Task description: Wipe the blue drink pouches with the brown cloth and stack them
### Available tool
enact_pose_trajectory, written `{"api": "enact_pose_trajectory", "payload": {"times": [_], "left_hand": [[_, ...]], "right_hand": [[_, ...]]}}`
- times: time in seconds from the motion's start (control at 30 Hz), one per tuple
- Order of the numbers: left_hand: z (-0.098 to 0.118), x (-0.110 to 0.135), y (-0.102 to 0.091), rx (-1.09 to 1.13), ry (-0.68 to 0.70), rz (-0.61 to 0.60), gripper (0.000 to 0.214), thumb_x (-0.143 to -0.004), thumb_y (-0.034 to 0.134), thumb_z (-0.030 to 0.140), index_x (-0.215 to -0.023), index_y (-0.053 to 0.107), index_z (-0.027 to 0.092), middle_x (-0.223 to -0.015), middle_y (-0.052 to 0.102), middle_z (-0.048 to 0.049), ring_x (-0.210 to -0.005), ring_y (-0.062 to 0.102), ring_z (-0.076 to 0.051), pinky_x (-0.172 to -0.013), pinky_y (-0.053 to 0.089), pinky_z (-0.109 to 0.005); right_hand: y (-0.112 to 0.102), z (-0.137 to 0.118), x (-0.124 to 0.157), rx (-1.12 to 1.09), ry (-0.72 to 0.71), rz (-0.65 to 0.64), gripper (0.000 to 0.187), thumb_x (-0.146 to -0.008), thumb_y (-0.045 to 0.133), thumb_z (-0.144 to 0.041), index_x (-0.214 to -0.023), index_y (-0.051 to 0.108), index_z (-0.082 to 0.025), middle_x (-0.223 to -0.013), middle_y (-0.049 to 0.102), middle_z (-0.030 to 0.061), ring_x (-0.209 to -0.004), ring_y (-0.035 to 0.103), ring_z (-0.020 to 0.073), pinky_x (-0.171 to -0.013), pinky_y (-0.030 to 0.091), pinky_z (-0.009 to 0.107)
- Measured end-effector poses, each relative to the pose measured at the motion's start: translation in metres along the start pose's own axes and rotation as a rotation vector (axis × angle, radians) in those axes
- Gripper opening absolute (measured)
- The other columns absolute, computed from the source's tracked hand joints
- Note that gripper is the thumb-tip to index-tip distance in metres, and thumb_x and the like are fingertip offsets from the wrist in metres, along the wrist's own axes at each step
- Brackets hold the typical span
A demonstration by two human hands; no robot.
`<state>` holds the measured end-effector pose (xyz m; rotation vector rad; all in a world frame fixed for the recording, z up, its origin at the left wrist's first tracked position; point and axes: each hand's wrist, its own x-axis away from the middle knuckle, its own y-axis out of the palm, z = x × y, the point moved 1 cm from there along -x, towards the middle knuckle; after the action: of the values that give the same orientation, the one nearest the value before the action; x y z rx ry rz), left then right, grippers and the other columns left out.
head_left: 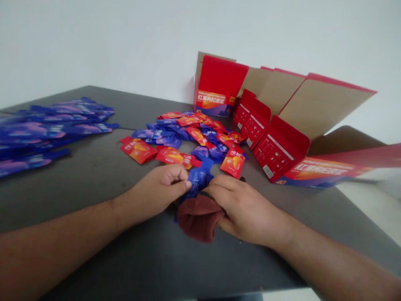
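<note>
Near the front of the dark table, a blue sachet (197,180) with pale print lies between my two hands. My left hand (166,183) pinches its left edge between thumb and bent fingers. A folded reddish-brown cloth (200,219) is gripped in my right hand (242,205), whose fingers curl round it right beside the sachet. The cloth covers the sachet's near end. Just beyond my hands spreads a heap of small packets, among them a red-orange packet (233,162) and another red-orange packet (138,149), mixed with blue ones.
To the left lie stacked long blue-purple sachets (56,121), blurred. At the right stand several open red cartons, including a rear carton (216,100) and a near carton (278,146), their flaps raised. The dark table (125,259) meets a white wall (125,42) behind.
</note>
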<state>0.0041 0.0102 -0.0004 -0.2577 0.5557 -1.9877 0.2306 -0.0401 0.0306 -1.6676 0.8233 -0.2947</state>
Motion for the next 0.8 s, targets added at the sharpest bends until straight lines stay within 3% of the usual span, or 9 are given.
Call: {"api": "enact_pose_trajectory", "payload": {"times": [0.13, 0.33, 0.5, 0.67, 0.8], "left_hand": [[-0.003, 0.001, 0.001, 0.109, -0.080, -0.003, 0.018, -0.090, 0.058, 0.030, -0.076, 0.054, 0.020, -0.061, 0.057, 0.0050, -0.055, 0.055, -0.012, -0.053, 0.042, -0.024], [-0.006, 0.003, 0.002, 0.112, -0.073, 0.038, 0.026, -0.094, 0.061, 0.040, -0.079, 0.056, 0.020, -0.063, 0.058, 0.0050, -0.054, 0.053, -0.010, -0.050, 0.042, -0.022], [-0.007, 0.004, 0.006, 0.210, -0.132, 0.047, 0.024, -0.095, 0.057, 0.041, -0.082, 0.054, 0.021, -0.065, 0.059, 0.0047, -0.054, 0.056, -0.012, -0.050, 0.047, -0.024], [-0.006, 0.004, 0.006, 0.202, -0.106, 0.075, 0.027, -0.095, 0.061, 0.041, -0.078, 0.053, 0.021, -0.063, 0.055, 0.0052, -0.052, 0.051, -0.010, -0.048, 0.042, -0.022], [-0.009, 0.004, 0.008, 0.240, -0.112, 0.109, 0.025, -0.095, 0.059, 0.040, -0.080, 0.054, 0.021, -0.066, 0.058, 0.0039, -0.056, 0.055, -0.012, -0.051, 0.045, -0.023]], "right_hand": [[-0.001, 0.004, -0.001, 0.054, 0.127, 0.104, 0.021, -0.083, 0.064, -0.010, -0.103, 0.061, -0.016, -0.104, 0.064, 0.0087, -0.098, 0.060, 0.0239, -0.084, 0.052, 0.036], [0.001, -0.003, -0.001, 0.013, -0.025, 0.004, 0.028, -0.090, 0.065, -0.016, -0.119, 0.064, -0.016, -0.109, 0.067, 0.0081, -0.101, 0.062, 0.0232, -0.088, 0.052, 0.035], [-0.001, -0.001, 0.000, 0.055, 0.093, 0.105, 0.020, -0.085, 0.065, -0.012, -0.105, 0.064, -0.014, -0.103, 0.064, 0.0092, -0.094, 0.060, 0.0232, -0.081, 0.052, 0.034], [0.001, -0.007, 0.000, 0.008, -0.066, -0.009, 0.025, -0.094, 0.066, -0.020, -0.118, 0.066, -0.016, -0.106, 0.067, 0.0066, -0.097, 0.062, 0.0213, -0.085, 0.051, 0.032], [-0.001, -0.003, 0.000, 0.065, 0.055, 0.103, 0.021, -0.090, 0.065, -0.015, -0.111, 0.066, -0.014, -0.105, 0.066, 0.0093, -0.097, 0.061, 0.0232, -0.083, 0.051, 0.034]]}}
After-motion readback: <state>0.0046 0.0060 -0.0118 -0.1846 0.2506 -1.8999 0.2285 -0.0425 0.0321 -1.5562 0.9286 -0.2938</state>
